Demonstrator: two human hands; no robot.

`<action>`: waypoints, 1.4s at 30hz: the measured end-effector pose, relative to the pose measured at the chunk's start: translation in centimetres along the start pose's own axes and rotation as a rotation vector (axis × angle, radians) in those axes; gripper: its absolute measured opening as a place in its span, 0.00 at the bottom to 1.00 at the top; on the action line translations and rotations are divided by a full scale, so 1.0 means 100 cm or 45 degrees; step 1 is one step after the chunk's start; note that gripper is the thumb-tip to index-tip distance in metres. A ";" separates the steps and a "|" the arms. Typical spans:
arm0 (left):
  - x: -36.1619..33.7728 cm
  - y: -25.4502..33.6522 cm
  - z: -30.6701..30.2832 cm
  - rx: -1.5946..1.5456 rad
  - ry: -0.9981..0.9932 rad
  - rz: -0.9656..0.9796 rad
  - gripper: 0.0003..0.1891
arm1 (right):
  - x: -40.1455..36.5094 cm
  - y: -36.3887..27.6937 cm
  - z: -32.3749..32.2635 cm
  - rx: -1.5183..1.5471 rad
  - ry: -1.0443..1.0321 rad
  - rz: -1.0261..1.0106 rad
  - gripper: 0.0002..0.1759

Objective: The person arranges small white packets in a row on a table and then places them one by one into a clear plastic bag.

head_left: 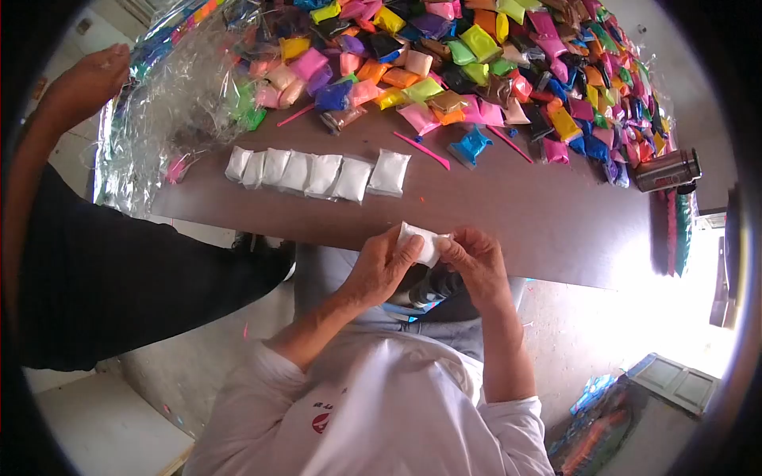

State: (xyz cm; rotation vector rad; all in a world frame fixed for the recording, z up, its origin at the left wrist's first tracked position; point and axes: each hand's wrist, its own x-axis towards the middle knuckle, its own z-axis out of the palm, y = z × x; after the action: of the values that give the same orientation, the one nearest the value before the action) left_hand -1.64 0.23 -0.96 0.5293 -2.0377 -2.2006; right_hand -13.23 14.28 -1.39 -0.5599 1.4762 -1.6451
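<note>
Between my two hands, just off the table's near edge, is a small white packet [421, 244]. My left hand [379, 266] pinches its left side with the thumb on top. At its right end, my right hand [476, 262] grips it between thumb and fingers. On the brown table [508, 214] beyond my hands, several white packets [309, 173] lie in a row. The rightmost one [390, 172] is set slightly apart from the others.
Small colourful packets [476, 63] are heaped along the far side. Pink plastic sticks [425, 151] and a blue packet [471, 146] lie nearer. Clear plastic wrap [175, 103] covers the left, near another person's hand [91, 79]. A metal cup [667, 170] lies at right.
</note>
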 end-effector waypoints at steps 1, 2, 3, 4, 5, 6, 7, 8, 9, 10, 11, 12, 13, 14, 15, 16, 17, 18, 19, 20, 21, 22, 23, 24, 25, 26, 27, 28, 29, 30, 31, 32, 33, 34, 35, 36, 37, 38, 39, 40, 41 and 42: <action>0.000 -0.001 0.002 -0.004 0.035 0.044 0.22 | -0.005 0.004 0.007 -0.012 0.184 0.032 0.12; 0.000 -0.003 0.003 -0.008 0.069 0.087 0.22 | -0.008 0.007 0.013 -0.024 0.369 0.066 0.13; 0.000 -0.005 0.004 -0.006 0.069 0.083 0.22 | -0.010 0.009 0.018 -0.021 0.369 0.068 0.13; -0.001 -0.008 0.004 0.035 0.061 0.059 0.21 | -0.012 0.010 0.022 -0.054 0.480 -0.017 0.14; -0.001 -0.009 0.005 0.076 0.051 0.036 0.21 | -0.014 0.011 0.026 -0.088 0.591 -0.105 0.14; 0.000 -0.008 0.007 0.076 0.047 0.038 0.21 | -0.014 0.012 0.030 -0.089 0.595 -0.107 0.14; 0.001 -0.006 0.011 0.057 0.081 0.084 0.21 | -0.013 0.014 0.034 -0.097 0.682 -0.158 0.14; 0.001 -0.005 0.013 0.040 0.114 0.132 0.21 | -0.013 0.016 0.036 -0.104 0.768 -0.211 0.14; 0.002 -0.005 0.012 0.041 0.113 0.136 0.21 | -0.013 0.020 0.038 -0.104 0.769 -0.215 0.14; 0.003 -0.006 0.012 0.034 0.098 0.116 0.21 | -0.014 0.025 0.039 0.045 0.773 -0.228 0.13; 0.002 -0.006 0.012 0.028 0.084 0.097 0.21 | -0.014 0.028 0.040 0.195 0.774 -0.242 0.12; 0.002 -0.005 0.011 0.029 0.084 0.098 0.21 | -0.013 0.026 0.042 0.196 0.774 -0.242 0.12; 0.001 -0.003 0.010 -0.004 0.093 0.076 0.20 | -0.011 0.024 0.044 0.298 0.741 -0.220 0.12; 0.000 -0.002 0.009 -0.038 0.101 0.050 0.20 | -0.011 0.022 0.045 0.401 0.708 -0.194 0.13; -0.001 0.000 0.009 -0.036 0.103 0.046 0.20 | -0.011 0.023 0.046 0.405 0.707 -0.190 0.13; 0.000 0.002 0.008 -0.063 0.094 0.067 0.20 | -0.011 0.023 0.047 0.347 0.656 -0.181 0.13; 0.000 0.003 0.008 -0.093 0.086 0.088 0.20 | -0.011 0.023 0.048 0.288 0.605 -0.172 0.13; 0.001 0.002 0.006 -0.093 0.088 0.088 0.20 | -0.012 0.019 0.045 0.287 0.603 -0.171 0.13; 0.002 -0.001 0.002 -0.097 0.002 0.069 0.20 | -0.013 0.012 0.039 0.133 0.548 -0.140 0.13; 0.002 -0.003 -0.002 -0.102 -0.084 0.047 0.20 | -0.015 0.008 0.033 -0.021 0.494 -0.107 0.13; 0.001 -0.003 -0.006 -0.102 -0.085 0.046 0.20 | -0.015 0.008 0.026 -0.021 0.495 -0.106 0.13; 0.000 -0.003 -0.011 -0.114 -0.154 -0.071 0.20 | -0.015 0.009 0.019 -0.037 0.385 -0.063 0.13; 0.000 -0.003 -0.012 -0.125 -0.223 -0.190 0.20 | -0.015 0.009 0.015 -0.051 0.276 -0.019 0.13; 0.000 -0.001 -0.009 -0.125 -0.226 -0.192 0.20 | -0.014 0.009 0.014 -0.050 0.279 -0.017 0.13; 0.000 0.002 -0.004 -0.179 -0.171 -0.070 0.20 | -0.014 0.007 0.014 -0.047 0.287 -0.011 0.14; 0.000 0.004 0.000 -0.233 -0.115 0.051 0.20 | -0.015 0.007 0.014 -0.044 0.293 -0.003 0.15; 0.001 0.003 0.002 -0.233 -0.117 0.051 0.20 | -0.015 0.007 0.015 -0.044 0.295 -0.003 0.15; 0.002 0.001 0.003 -0.150 -0.085 0.091 0.20 | -0.014 0.008 0.019 -0.055 0.375 -0.102 0.15; 0.004 0.000 0.005 -0.066 -0.053 0.133 0.20 | -0.014 0.008 0.022 -0.067 0.454 -0.204 0.16; 0.007 0.000 0.006 -0.063 -0.055 0.141 0.20 | -0.013 0.009 0.025 -0.069 0.454 -0.213 0.16; 0.008 -0.001 0.009 -0.024 -0.024 0.170 0.20 | -0.014 0.012 0.028 -0.068 0.571 -0.194 0.16; 0.008 -0.003 0.011 0.014 0.009 0.193 0.20 | -0.015 0.015 0.030 -0.065 0.687 -0.170 0.16; 0.009 -0.006 0.011 0.017 0.010 0.196 0.20 | -0.015 0.017 0.030 -0.063 0.685 -0.174 0.16; 0.010 -0.010 0.011 -0.029 0.003 0.173 0.20 | -0.015 0.019 0.030 0.014 0.672 -0.152 0.16; 0.009 -0.012 0.010 -0.075 -0.003 0.146 0.21 | -0.015 0.020 0.030 0.093 0.660 -0.126 0.16; 0.008 -0.008 0.008 -0.071 -0.001 0.144 0.21 | -0.016 0.019 0.029 0.097 0.658 -0.125 0.16; 0.006 -0.001 0.005 -0.051 -0.045 0.083 0.21 | -0.016 0.015 0.027 0.087 0.612 -0.102 0.16; 0.005 0.003 0.002 -0.033 -0.088 0.021 0.22 | -0.016 0.013 0.025 0.075 0.565 -0.078 0.16; 0.005 0.003 -0.001 -0.034 -0.083 0.021 0.22 | -0.016 0.012 0.025 0.074 0.561 -0.076 0.16; 0.005 0.002 -0.004 -0.055 -0.126 -0.026 0.23 | -0.015 0.012 0.024 0.095 0.515 -0.084 0.15; 0.005 0.001 -0.007 -0.074 -0.169 -0.070 0.24 | -0.014 0.011 0.023 0.115 0.468 -0.096 0.15; 0.005 0.000 -0.008 -0.072 -0.165 -0.065 0.24 | -0.013 0.009 0.023 0.114 0.464 -0.101 0.15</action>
State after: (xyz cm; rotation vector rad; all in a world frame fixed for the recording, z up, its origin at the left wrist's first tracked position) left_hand -1.90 -0.69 -1.10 0.4483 -2.0366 -2.3730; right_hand -10.45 14.07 -1.53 -0.2805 1.6431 -1.9405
